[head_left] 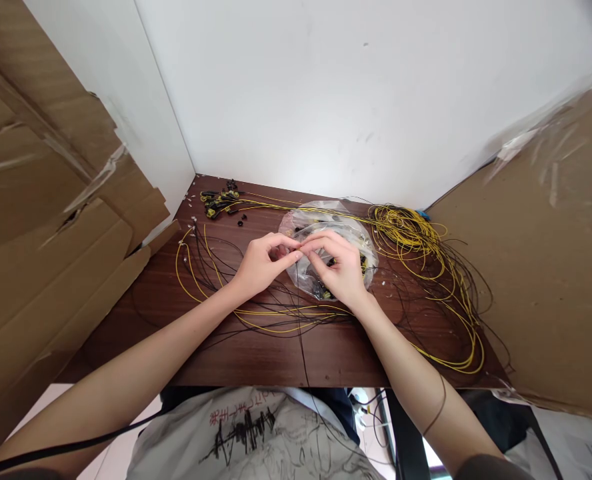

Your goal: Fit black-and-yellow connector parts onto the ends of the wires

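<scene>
My left hand [263, 263] and my right hand [339, 263] meet fingertip to fingertip over the middle of a dark wooden table [276, 353]. Both pinch something small where they touch, too small to name; a thin black wire [302, 347] runs from there toward my body. Under my right hand lies a clear plastic bag [326, 227] with small black parts inside. Yellow and black wires [286, 317] loop across the table below my wrists.
A big tangle of yellow and black wires [426, 247] covers the table's right side. A bunch of finished wires with black connectors [221, 200] lies at the back left. Cardboard sheets [51, 220] stand left, more cardboard [556, 267] right, a white wall behind.
</scene>
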